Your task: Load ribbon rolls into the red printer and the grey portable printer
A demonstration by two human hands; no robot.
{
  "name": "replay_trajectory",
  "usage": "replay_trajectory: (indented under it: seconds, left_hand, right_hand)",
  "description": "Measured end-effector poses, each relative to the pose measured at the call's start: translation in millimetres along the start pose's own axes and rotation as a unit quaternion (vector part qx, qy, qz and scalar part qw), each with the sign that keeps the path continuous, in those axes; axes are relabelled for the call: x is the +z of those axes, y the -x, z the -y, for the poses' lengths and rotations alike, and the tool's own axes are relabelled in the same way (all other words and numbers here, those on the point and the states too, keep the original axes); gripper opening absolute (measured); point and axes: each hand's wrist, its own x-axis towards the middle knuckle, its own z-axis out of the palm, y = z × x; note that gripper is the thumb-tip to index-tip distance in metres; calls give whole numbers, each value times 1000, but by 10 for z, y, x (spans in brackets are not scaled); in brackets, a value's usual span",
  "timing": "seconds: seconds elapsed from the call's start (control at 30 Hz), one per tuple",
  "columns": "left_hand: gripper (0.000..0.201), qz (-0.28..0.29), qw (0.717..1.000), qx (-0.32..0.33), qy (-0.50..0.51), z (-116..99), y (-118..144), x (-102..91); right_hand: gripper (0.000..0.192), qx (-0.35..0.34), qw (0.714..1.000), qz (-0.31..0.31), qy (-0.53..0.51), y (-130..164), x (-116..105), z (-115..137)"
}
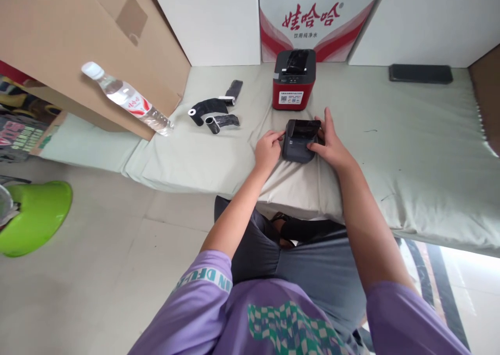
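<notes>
A small dark grey printer-like device (299, 140) lies on the pale green mat (410, 152) in front of me. My left hand (267, 150) rests against its left side, one finger touching its upper left edge. My right hand (330, 144) grips its right side, thumb on the top face. Just behind it stands a red and black label printer (294, 79), upright, with a dark roll in its top.
Three black ribbon rolls (219, 110) lie on the mat to the left. A plastic water bottle (127, 99) leans on a cardboard box (89, 48). A black flat device (421, 73) lies far right. White boxes (318, 19) line the back. A green stool (35, 217) stands on the floor.
</notes>
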Motion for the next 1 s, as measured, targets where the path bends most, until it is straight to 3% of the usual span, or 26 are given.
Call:
replay_trajectory:
  seconds: [0.13, 0.37, 0.6, 1.0]
  left_hand:
    - [49, 5, 1000, 6, -14, 0, 1, 15]
    - [48, -3, 999, 11, -33, 15, 0, 26]
    - [46, -3, 999, 23, -42, 34, 17, 38]
    - [40, 59, 997, 48, 3, 172, -140, -21]
  right_hand:
    - [159, -2, 998, 34, 47, 9, -16, 22]
    - [155, -6, 994, 61, 89, 13, -50, 35]
    - [164, 7, 992, 60, 113, 54, -38, 134]
    - [167, 12, 992, 79, 99, 36, -67, 252]
